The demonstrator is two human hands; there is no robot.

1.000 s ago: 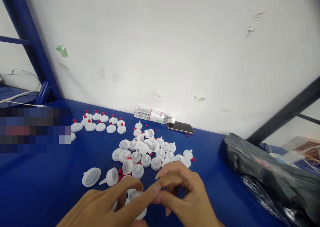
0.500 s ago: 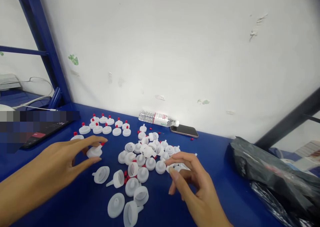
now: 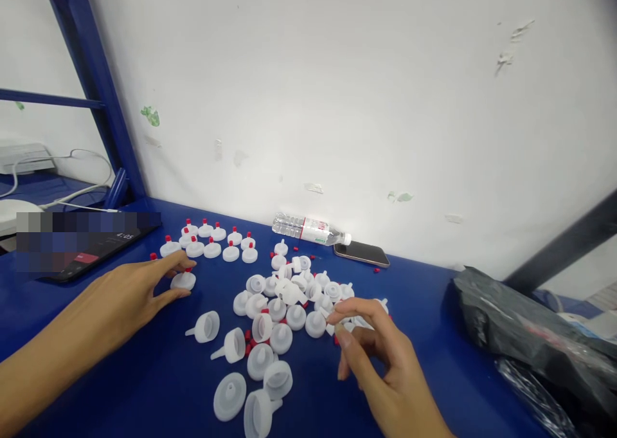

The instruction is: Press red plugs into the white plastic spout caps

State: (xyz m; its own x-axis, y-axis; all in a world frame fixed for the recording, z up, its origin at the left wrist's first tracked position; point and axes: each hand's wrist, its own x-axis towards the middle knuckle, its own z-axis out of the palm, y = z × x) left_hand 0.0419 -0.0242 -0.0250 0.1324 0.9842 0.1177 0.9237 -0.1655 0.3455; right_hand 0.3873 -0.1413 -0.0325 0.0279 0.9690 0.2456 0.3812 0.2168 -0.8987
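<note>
My left hand (image 3: pixel 154 280) pinches the rim of a white nozzle cap with a red tip (image 3: pixel 183 281). That cap stands upright on the blue table, red end up. Several similar red-tipped caps (image 3: pixel 212 248) stand in loose rows just beyond it. My right hand (image 3: pixel 373 351) is at the right edge of a heap of white nozzle caps (image 3: pixel 282 338). Its thumb and index finger close around a white cap's edge (image 3: pixel 330 328), mostly hidden by the fingers. Small red tips (image 3: pixel 251 345) lie among the heaped caps.
At the wall lie a clear water bottle (image 3: pixel 311 229) and a phone (image 3: pixel 361 253). A dark tablet (image 3: pixel 103 251) rests at the left. A dark plastic bag (image 3: pixel 520 335) sits at the right. A blue frame post (image 3: pixel 103 97) rises at the back left.
My left hand has moved slightly away from me and lowered the red-tipped cap to the table beside the rows. My right hand stays by the heap. The camera view has shifted slightly.
</note>
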